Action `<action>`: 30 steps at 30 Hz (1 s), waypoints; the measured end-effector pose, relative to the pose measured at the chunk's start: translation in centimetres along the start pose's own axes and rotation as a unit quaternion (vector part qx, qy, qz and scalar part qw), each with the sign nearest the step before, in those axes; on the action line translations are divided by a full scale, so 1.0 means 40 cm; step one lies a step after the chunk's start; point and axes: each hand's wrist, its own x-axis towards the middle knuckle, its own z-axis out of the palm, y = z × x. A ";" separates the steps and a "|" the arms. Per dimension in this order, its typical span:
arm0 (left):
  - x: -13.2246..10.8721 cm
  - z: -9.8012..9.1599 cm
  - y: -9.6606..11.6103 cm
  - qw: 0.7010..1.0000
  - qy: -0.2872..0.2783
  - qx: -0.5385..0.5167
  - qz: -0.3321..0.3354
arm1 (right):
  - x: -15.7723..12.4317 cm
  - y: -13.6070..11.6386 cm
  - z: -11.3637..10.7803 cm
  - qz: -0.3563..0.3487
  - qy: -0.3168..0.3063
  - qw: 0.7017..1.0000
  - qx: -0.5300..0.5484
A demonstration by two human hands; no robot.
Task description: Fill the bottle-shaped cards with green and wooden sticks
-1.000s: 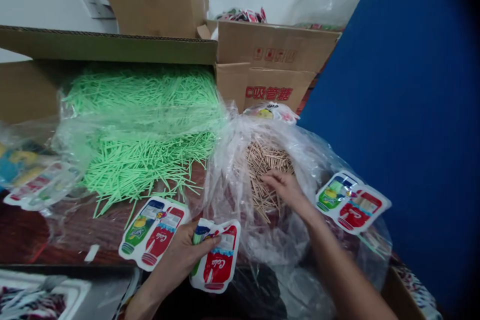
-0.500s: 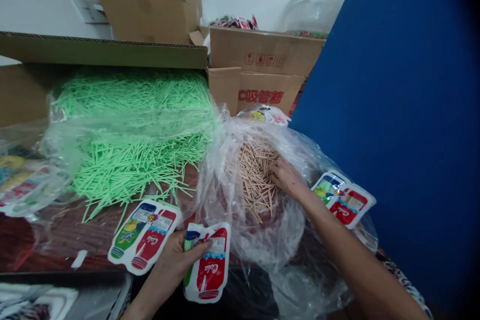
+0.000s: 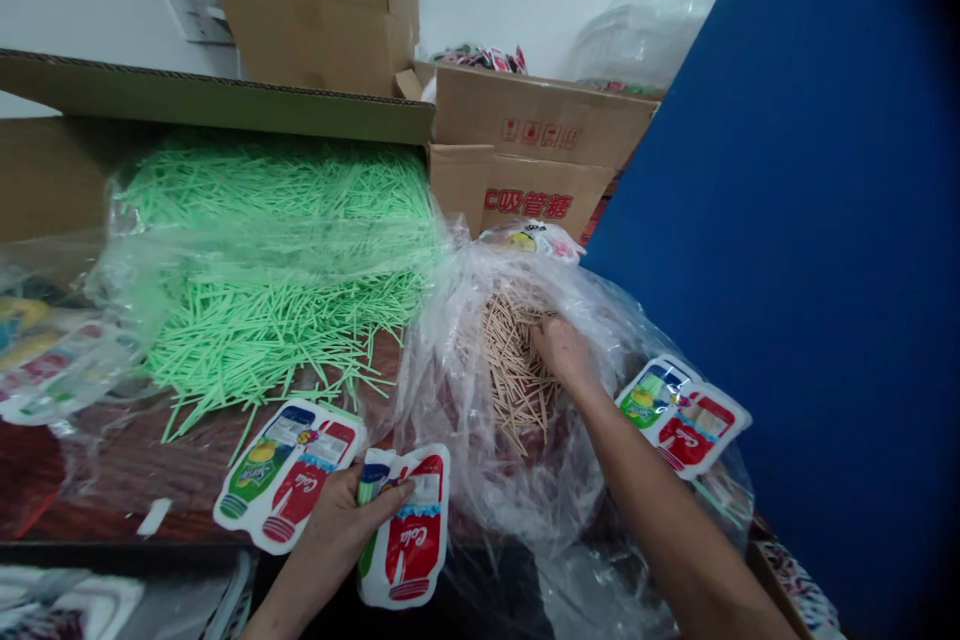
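My left hand (image 3: 360, 515) grips a bottle-shaped pouch (image 3: 412, 530) with green and red printing, thumb across its front. Just left of it a similar pouch (image 3: 289, 475) lies at the table edge. My right hand (image 3: 559, 345) reaches into a clear plastic bag (image 3: 450, 360) of thin brown sticks (image 3: 517, 375); its fingertips are sunk among the sticks and hidden. Another pouch (image 3: 682, 415) rests beside my right forearm. Bright green sticks (image 3: 277, 320) spill from a bag on the left.
Cardboard boxes (image 3: 540, 120) stand at the back. A blue panel (image 3: 810, 220) rises on the right. More packets (image 3: 60, 360) lie far left under plastic. A dark bin (image 3: 240, 580) sits at the lower left, and a white scrap (image 3: 154, 517) on the table.
My right hand has moved slightly left and deeper into the brown sticks. My left hand with its pouch has shifted a little left. The camera view has shifted slightly.
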 end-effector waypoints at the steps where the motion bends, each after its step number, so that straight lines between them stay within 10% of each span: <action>1: -0.001 -0.006 0.001 1.000 0.003 -0.001 0.001 | -0.005 0.005 -0.005 -0.015 -0.005 1.000 -0.001; 10: 0.019 -0.037 -0.029 1.000 0.022 0.016 -0.001 | -0.115 0.111 -0.020 -0.294 -0.087 0.952 -0.005; 21: 0.009 -0.011 -0.017 1.000 -0.003 0.018 0.000 | -0.117 0.108 0.020 -0.271 -0.046 0.960 -0.055; 30: 0.014 0.005 -0.016 1.000 -0.004 0.013 -0.006 | -0.150 0.109 0.005 -0.395 -0.087 0.914 0.005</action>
